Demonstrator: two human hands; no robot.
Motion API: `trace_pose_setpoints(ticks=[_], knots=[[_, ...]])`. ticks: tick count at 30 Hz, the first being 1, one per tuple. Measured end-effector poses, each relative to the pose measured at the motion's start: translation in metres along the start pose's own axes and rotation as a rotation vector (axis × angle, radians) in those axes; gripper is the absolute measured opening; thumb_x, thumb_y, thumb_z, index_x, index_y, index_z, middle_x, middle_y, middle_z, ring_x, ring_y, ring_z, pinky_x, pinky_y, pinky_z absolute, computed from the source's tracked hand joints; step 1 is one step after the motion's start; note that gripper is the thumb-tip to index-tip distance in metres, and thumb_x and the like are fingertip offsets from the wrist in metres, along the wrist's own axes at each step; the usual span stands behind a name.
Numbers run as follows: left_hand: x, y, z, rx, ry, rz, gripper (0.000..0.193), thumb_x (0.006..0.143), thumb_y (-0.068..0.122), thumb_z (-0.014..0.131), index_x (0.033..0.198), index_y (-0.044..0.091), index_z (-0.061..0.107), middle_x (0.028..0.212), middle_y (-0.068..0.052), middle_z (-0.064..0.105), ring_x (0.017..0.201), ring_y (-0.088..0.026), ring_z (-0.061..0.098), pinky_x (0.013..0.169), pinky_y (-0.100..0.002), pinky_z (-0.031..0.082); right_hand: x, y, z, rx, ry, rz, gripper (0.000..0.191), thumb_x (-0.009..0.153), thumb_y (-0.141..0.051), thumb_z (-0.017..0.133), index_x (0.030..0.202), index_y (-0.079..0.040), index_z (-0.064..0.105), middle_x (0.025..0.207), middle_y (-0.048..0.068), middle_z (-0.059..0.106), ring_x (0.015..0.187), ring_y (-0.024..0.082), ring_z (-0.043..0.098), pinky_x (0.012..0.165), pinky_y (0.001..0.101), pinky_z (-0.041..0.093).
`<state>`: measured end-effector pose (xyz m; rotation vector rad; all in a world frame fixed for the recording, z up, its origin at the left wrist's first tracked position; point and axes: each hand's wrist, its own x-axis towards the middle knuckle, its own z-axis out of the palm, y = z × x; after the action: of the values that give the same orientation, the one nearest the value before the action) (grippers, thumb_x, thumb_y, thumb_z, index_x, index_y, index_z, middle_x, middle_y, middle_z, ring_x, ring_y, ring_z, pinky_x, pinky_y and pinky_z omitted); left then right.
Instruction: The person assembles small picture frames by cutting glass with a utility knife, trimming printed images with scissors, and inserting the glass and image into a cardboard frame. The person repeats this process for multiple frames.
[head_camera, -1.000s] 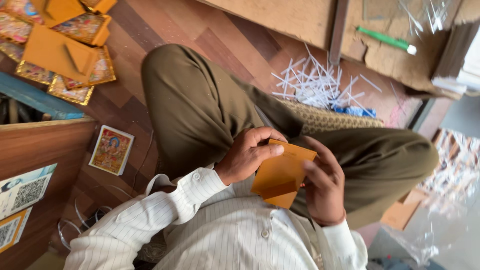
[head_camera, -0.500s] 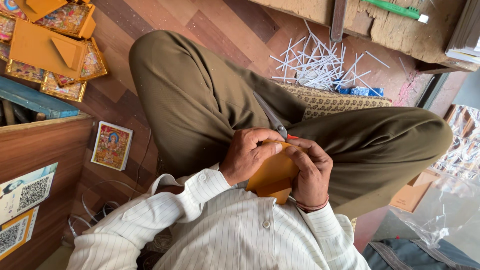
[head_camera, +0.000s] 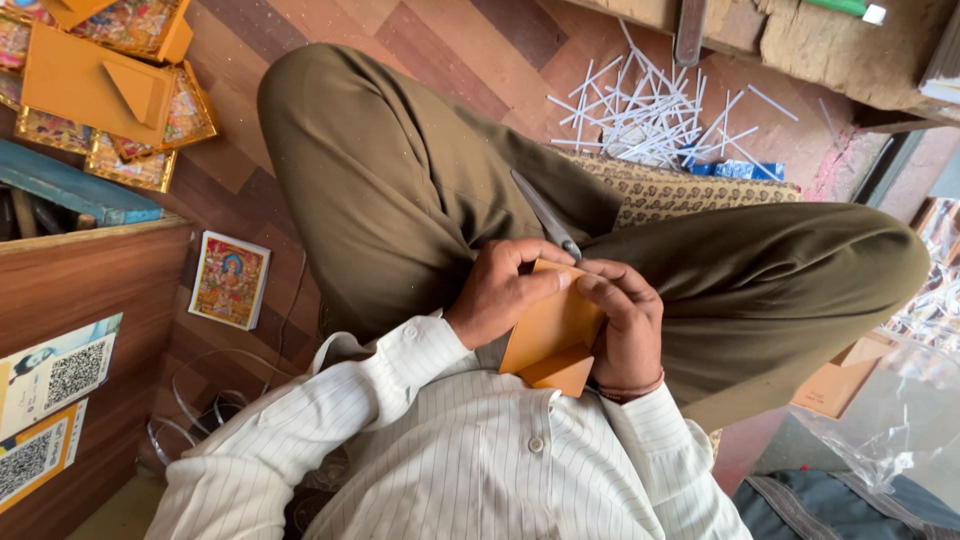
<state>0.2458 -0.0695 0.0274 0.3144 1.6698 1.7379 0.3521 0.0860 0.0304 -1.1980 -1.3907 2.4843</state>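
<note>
Pinching the orange card (head_camera: 548, 328) from both sides, the left hand (head_camera: 503, 292) and right hand (head_camera: 628, 326) hold it over the lap, close against the striped shirt (head_camera: 470, 460). The left thumb and fingers are clenched on its upper edge, and the right fingers curl over the top and far side. The main risk, as I judge it, is the grey blade (head_camera: 545, 214) lying loose on the trouser leg (head_camera: 400, 180), its tip just beside the left knuckles. A shift of the knee or a careless reach could bring skin against the edge or send it sliding off the thigh. The card could also crease unevenly or buckle if the two thumbs press out of line, since it rests on nothing firm. A dropped card might land among the white strips (head_camera: 650, 110) on the floor (head_camera: 450, 30). Much is hard to make out. The right palm covers the card's far edge, so I cannot tell whether anything small is held under it. The card's lower flap (head_camera: 562, 370) may be a fold or a second piece. The blade's handle is hidden behind the hands. The framed pictures (head_camera: 110, 80) are cut off at the top left corner.
</note>
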Motion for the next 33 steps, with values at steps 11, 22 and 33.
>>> trace_pose_setpoints(ticks=[11, 22, 33], knots=[[-0.005, 0.020, 0.014, 0.190, 0.157, -0.095, 0.024, 0.083, 0.019, 0.069, 0.092, -0.003, 0.074, 0.072, -0.011, 0.072, 0.062, -0.010, 0.064, 0.058, -0.027, 0.050, -0.004, -0.009, 0.002, 0.148, 0.006, 0.299, 0.027, 0.092, -0.006, 0.056, 0.117, -0.002, 0.067, 0.103, 0.008, 0.072, 0.090, 0.018, 0.069, 0.081, 0.0329, 0.057], [-0.018, 0.021, 0.022, 0.029, 0.201, -0.085, 0.019, 0.082, 0.012, 0.064, 0.089, -0.004, 0.071, 0.059, -0.004, 0.060, 0.055, -0.005, 0.050, 0.049, -0.027, 0.041, -0.009, -0.019, 0.013, 0.110, 0.048, 0.245, 0.018, 0.086, 0.004, 0.062, 0.101, 0.003, 0.072, 0.101, 0.009, 0.073, 0.093, 0.019, 0.069, 0.088, 0.0323, 0.055], [-0.016, 0.029, 0.005, 0.081, 0.039, 0.049, 0.014, 0.086, 0.013, 0.069, 0.088, -0.001, 0.069, 0.074, -0.007, 0.071, 0.068, -0.010, 0.065, 0.063, -0.029, 0.052, -0.022, -0.014, 0.000, 0.041, -0.068, 0.102, 0.015, 0.087, 0.008, 0.067, 0.101, 0.005, 0.072, 0.095, 0.012, 0.076, 0.084, 0.017, 0.071, 0.079, 0.0301, 0.057]])
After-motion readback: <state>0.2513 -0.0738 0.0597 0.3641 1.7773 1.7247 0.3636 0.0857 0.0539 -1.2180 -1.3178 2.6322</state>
